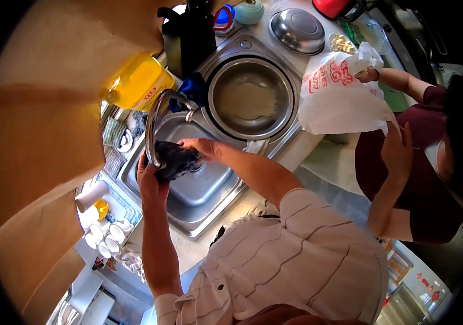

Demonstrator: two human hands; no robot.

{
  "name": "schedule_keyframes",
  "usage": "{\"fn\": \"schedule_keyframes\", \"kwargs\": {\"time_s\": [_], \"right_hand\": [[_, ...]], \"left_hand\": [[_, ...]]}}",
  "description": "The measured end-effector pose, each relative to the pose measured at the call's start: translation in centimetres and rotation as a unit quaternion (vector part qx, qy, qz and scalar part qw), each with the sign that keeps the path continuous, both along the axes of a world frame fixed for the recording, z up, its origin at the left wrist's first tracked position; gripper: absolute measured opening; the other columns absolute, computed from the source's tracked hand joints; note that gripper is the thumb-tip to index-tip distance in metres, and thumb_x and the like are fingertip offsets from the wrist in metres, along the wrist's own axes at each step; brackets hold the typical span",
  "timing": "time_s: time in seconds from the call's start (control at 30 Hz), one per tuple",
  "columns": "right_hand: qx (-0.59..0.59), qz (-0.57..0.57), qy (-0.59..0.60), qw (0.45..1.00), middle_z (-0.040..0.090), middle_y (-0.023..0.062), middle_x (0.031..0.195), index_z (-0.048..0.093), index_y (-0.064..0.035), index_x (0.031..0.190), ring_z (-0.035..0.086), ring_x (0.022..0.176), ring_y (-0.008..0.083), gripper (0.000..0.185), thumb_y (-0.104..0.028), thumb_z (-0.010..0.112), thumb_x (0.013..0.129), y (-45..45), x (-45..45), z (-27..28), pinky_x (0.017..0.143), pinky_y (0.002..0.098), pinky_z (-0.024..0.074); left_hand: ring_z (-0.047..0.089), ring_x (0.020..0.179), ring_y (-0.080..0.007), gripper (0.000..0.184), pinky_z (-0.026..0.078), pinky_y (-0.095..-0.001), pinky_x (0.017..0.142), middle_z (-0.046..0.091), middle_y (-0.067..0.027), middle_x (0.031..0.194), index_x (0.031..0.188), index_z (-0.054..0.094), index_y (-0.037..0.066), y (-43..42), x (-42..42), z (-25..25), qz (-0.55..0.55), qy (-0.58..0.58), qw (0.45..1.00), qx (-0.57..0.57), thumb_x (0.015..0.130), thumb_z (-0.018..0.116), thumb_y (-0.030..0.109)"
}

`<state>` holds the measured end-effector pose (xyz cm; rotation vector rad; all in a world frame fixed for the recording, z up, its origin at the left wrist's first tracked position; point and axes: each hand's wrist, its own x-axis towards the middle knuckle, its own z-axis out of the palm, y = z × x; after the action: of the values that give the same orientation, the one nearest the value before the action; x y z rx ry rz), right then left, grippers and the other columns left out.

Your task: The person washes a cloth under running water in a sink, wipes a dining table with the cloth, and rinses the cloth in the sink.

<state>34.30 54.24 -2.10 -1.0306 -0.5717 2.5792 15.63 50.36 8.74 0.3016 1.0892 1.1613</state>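
Over the metal sink, a dark, wet-looking object, perhaps a cloth, is held between both hands under the curved faucet. My left hand grips its left side, with the fingers partly behind the faucet's end. From the right, my right hand has its fingers closed on the other edge. A large round metal basin holding cloudy liquid sits in the second sink bowl, just beyond my right forearm.
Another person stands at the right, holding a white plastic bag. A yellow oil bottle lies behind the faucet. White cups stand on a tray at the left. An upturned metal bowl is at the back.
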Motion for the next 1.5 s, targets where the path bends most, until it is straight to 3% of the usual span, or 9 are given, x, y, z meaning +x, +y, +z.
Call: {"fn": "schedule_keyframes", "kwargs": {"time_s": [0.33, 0.4, 0.43, 0.5, 0.77, 0.9, 1.2, 1.43, 1.5], "right_hand": [[-0.017, 0.038, 0.072, 0.997, 0.065, 0.0015, 0.121, 0.056, -0.0198, 0.131, 0.063, 0.107, 0.0142, 0.036, -0.038, 0.05, 0.101, -0.5, -1.6, -2.2, 0.088, 0.0365, 0.0524], [-0.005, 0.004, 0.065, 0.998, 0.06, 0.0081, 0.132, 0.054, -0.0222, 0.138, 0.059, 0.119, 0.0254, 0.042, -0.034, 0.053, 0.098, -0.4, -1.6, -1.7, 0.097, 0.0577, 0.0475], [-0.006, 0.005, 0.066, 0.998, 0.06, 0.0081, 0.132, 0.054, -0.0222, 0.138, 0.059, 0.119, 0.0254, 0.042, -0.034, 0.053, 0.098, -0.4, -1.5, -1.1, 0.097, 0.0577, 0.0475], [0.07, -0.041, 0.015, 0.997, 0.066, 0.008, 0.121, 0.053, -0.0074, 0.139, 0.065, 0.106, 0.0178, 0.044, -0.024, 0.061, 0.099, -0.2, -1.0, -0.2, 0.091, 0.0314, 0.0523], [0.426, 0.008, -0.139, 0.894, 0.07, 0.0124, 0.111, 0.063, 0.0003, 0.124, 0.064, 0.103, 0.0174, 0.049, -0.028, 0.074, 0.086, 0.7, -2.8, 1.7, 0.095, 0.0311, 0.0484], [0.316, 0.046, -0.025, 0.947, 0.069, 0.0101, 0.1, 0.066, -0.0014, 0.114, 0.063, 0.092, 0.0167, 0.044, -0.029, 0.074, 0.081, -0.3, -3.6, 4.7, 0.088, 0.0322, 0.0498], [0.304, 0.131, -0.054, 0.942, 0.072, 0.0162, 0.097, 0.071, 0.0015, 0.1, 0.068, 0.088, 0.0263, 0.044, -0.038, 0.075, 0.079, 0.2, -3.8, 8.0, 0.081, 0.0351, 0.0522], [0.777, 0.0, -0.275, 0.567, 0.069, 0.0104, 0.099, 0.068, -0.0126, 0.098, 0.07, 0.089, 0.0286, 0.015, -0.021, 0.059, 0.089, -0.2, -4.9, 2.7, 0.074, 0.0417, 0.0562], [0.729, 0.049, -0.336, 0.594, 0.068, 0.0027, 0.106, 0.067, -0.0178, 0.107, 0.069, 0.097, 0.0233, 0.019, -0.023, 0.057, 0.091, -0.5, -4.1, 2.0, 0.078, 0.0393, 0.0573]], "left_hand": [[0.067, 0.105, -0.0321, 0.034, 0.055, -0.0473, 0.095, 0.066, -0.0182, 0.116, 0.127, 0.054, -0.002, -1.4, -0.6, 0.8, -0.001, -0.095, 0.995, 0.023, 0.102, 0.053, 0.022], [0.067, 0.105, -0.0315, 0.036, 0.054, -0.0469, 0.096, 0.067, -0.0175, 0.117, 0.126, 0.054, -0.001, -1.5, -0.9, 0.3, 0.021, -0.089, 0.996, 0.009, 0.104, 0.052, 0.027], [0.067, 0.105, -0.0315, 0.036, 0.054, -0.0469, 0.096, 0.067, -0.0175, 0.117, 0.126, 0.054, -0.001, -1.7, -1.4, 0.0, 0.023, -0.087, 0.996, 0.008, 0.104, 0.052, 0.027], [0.066, 0.108, -0.031, 0.036, 0.054, -0.0484, 0.097, 0.065, -0.016, 0.121, 0.131, 0.051, 0.001, -1.9, -2.3, -0.9, 0.021, -0.055, 0.998, 0.018, 0.105, 0.051, 0.026], [0.059, 0.119, -0.0258, 0.039, 0.044, -0.0551, 0.1, 0.058, -0.0047, 0.137, 0.133, 0.056, 0.017, -3.3, -3.0, -6.9, 0.033, -0.02, 0.983, -0.177, 0.1, 0.053, 0.038], [0.069, 0.096, -0.0248, 0.032, 0.057, -0.0377, 0.085, 0.068, -0.0087, 0.111, 0.123, 0.061, 0.007, -2.9, -1.8, -10.3, -0.045, -0.099, 0.992, -0.061, 0.1, 0.054, 0.028], [0.068, 0.096, -0.0228, 0.03, 0.058, -0.037, 0.083, 0.067, -0.0101, 0.108, 0.122, 0.06, 0.006, -2.7, -0.7, -11.1, 0.029, -0.059, 0.995, -0.08, 0.102, 0.051, 0.026], [0.068, 0.097, -0.0236, 0.032, 0.058, -0.0398, 0.086, 0.068, -0.0098, 0.11, 0.121, 0.061, 0.006, -3.2, 0.1, -9.4, 0.047, -0.054, 0.985, -0.155, 0.102, 0.051, 0.03], [0.069, 0.1, -0.0257, 0.034, 0.057, -0.0431, 0.091, 0.069, -0.0109, 0.111, 0.12, 0.062, 0.004, -4.2, -0.5, -9.0, 0.032, -0.06, 0.988, -0.14, 0.101, 0.052, 0.03]]}}
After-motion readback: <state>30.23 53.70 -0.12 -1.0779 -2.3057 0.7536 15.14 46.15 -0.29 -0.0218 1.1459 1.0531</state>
